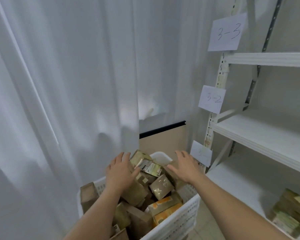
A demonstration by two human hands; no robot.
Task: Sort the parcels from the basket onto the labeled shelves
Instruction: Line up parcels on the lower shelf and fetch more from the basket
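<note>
Below, both hands reached with straight, spread fingers, gripping nothing: the left hand (119, 172) and right hand (186, 166) hovered over brown cardboard parcels (160, 187) heaped in the white perforated plastic basket (182, 220), beside the white metal shelves (260, 134).

The left side is being covered by a white curtain (59, 84), with daylight being diffused through it. A beige panel (163, 142) is being edged by a black strip (162, 129).
</note>
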